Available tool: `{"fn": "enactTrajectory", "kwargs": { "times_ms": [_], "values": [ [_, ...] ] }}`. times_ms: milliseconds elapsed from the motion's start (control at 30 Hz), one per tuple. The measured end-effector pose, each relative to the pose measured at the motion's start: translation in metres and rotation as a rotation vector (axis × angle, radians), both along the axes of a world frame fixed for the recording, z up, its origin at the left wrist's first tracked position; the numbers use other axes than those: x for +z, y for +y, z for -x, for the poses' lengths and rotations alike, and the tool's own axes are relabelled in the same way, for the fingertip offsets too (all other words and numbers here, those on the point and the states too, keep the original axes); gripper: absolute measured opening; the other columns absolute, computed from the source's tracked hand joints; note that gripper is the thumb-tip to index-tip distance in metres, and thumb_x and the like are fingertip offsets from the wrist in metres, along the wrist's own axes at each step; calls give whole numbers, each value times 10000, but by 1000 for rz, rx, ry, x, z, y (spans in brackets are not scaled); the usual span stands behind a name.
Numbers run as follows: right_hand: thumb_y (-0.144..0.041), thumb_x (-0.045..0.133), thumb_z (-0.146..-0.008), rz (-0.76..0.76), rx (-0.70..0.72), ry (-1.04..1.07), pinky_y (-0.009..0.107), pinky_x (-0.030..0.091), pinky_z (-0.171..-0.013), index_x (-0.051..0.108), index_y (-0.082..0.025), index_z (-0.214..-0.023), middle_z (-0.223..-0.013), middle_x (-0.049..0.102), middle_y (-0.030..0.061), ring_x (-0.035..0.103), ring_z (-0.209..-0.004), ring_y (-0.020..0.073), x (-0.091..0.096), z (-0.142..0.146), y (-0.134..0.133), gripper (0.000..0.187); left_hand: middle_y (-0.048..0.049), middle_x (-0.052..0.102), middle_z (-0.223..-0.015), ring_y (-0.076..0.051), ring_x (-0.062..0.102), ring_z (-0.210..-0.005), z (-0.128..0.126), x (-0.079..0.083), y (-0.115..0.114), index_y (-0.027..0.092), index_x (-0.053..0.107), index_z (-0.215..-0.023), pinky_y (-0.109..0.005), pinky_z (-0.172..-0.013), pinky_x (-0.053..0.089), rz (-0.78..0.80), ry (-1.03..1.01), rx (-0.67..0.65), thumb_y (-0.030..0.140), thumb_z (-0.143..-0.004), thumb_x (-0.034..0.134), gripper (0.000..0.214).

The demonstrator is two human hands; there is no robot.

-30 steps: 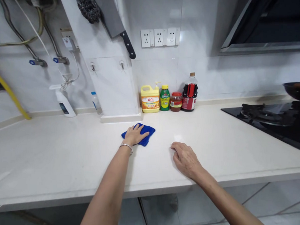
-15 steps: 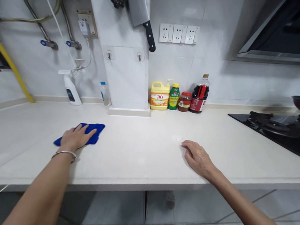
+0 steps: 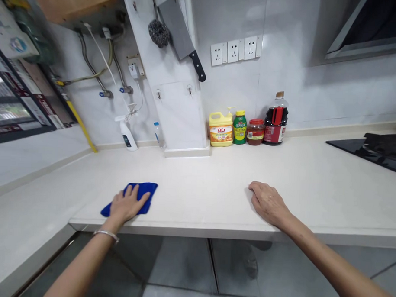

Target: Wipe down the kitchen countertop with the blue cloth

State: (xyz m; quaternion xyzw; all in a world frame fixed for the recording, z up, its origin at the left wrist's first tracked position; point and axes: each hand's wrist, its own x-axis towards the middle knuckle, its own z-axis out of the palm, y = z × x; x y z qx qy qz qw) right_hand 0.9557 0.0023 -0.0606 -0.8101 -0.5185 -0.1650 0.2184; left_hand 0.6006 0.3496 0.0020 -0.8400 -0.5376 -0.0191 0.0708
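My left hand [image 3: 127, 205] lies flat, fingers stretched out, on a blue cloth [image 3: 145, 191] close to the front edge of the cream worktop [image 3: 216, 179]. A metal bangle circles that wrist. My right hand [image 3: 268, 202] rests palm down on the bare worktop to the right, fingers loosely curled, with nothing in it. The two hands are well apart.
Against the back wall stand a yellow detergent jug [image 3: 221, 130], a green bottle [image 3: 240, 127], a red-lidded jar [image 3: 255, 132] and a dark sauce bottle [image 3: 276, 121]. A spray bottle [image 3: 126, 134] stands further left. A cleaver [image 3: 184, 35] hangs on the wall. The black hob [image 3: 376, 150] is at right.
My left hand has slid the blue cloth leftwards and nearer the front edge of the worktop. My right hand has stayed in place. The view has swung left.
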Motion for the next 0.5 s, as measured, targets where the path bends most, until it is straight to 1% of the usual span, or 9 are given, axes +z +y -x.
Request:
{"fn": "enactTrajectory", "kwargs": {
  "times_ms": [67, 133, 200, 267, 300, 333, 400, 500],
  "values": [
    [-142, 418, -901, 30, -3, 0, 438, 459, -930, 649, -171, -1064, -1194, 691, 169, 629, -1117, 318, 1, 2, 1, 284, -167, 215, -1707, -426, 243, -1553, -21, -1, -34, 117, 280, -1626, -538, -1269, 222, 49, 33, -68, 716, -934, 237, 916],
    [-135, 400, -913, 54, -8, -2, 444, 459, -910, 653, -164, -1030, -1165, 695, 177, 634, -1092, 325, 2, 3, 2, 280, -140, 199, -1715, -405, 208, -1570, -48, -2, -69, 138, 270, -1632, -512, -1288, 187, 69, 34, -167, 726, -937, 251, 911],
    [-123, 386, -918, 64, -12, -12, 440, 457, -900, 653, -160, -1014, -1155, 697, 178, 636, -1083, 323, 3, 4, 2, 286, -114, 184, -1722, -388, 175, -1583, -78, -3, -102, 170, 272, -1635, -504, -1297, 166, 84, 23, -296, 741, -939, 247, 901],
    [-116, 388, -917, 52, -16, -21, 432, 457, -896, 653, -160, -1013, -1162, 699, 173, 637, -1084, 316, 4, 4, 2, 285, -98, 167, -1727, -378, 144, -1592, -108, -4, -126, 198, 256, -1642, -517, -1304, 146, 120, 13, -409, 775, -928, 238, 918],
    [-115, 391, -918, 40, -16, -23, 431, 459, -898, 652, -160, -1025, -1170, 700, 169, 637, -1085, 312, 4, 4, 1, 286, -95, 165, -1728, -378, 137, -1593, -122, -4, -135, 208, 253, -1643, -526, -1306, 140, 137, 9, -461, 786, -924, 237, 923],
    [-116, 391, -922, 26, -16, -24, 430, 462, -903, 650, -159, -1045, -1181, 700, 165, 638, -1090, 307, 4, 4, 0, 291, -94, 166, -1728, -381, 134, -1593, -136, -4, -140, 214, 255, -1643, -535, -1306, 135, 149, 2, -504, 795, -919, 237, 928],
    [-121, 380, -936, 3, -8, -22, 432, 470, -916, 642, -158, -1089, -1206, 699, 155, 639, -1105, 298, 3, 3, -1, 306, -97, 167, -1730, -387, 129, -1593, -160, -4, -143, 222, 261, -1641, -546, -1306, 129, 172, -15, -570, 812, -912, 232, 938],
    [-133, 366, -948, -12, 7, -30, 433, 484, -930, 628, -165, -1125, -1248, 693, 146, 642, -1133, 290, 0, 1, -3, 318, -97, 174, -1732, -383, 136, -1591, -190, -3, -127, 230, 267, -1638, -538, -1305, 131, 195, -34, -641, 838, -901, 204, 957]
  ]
}}
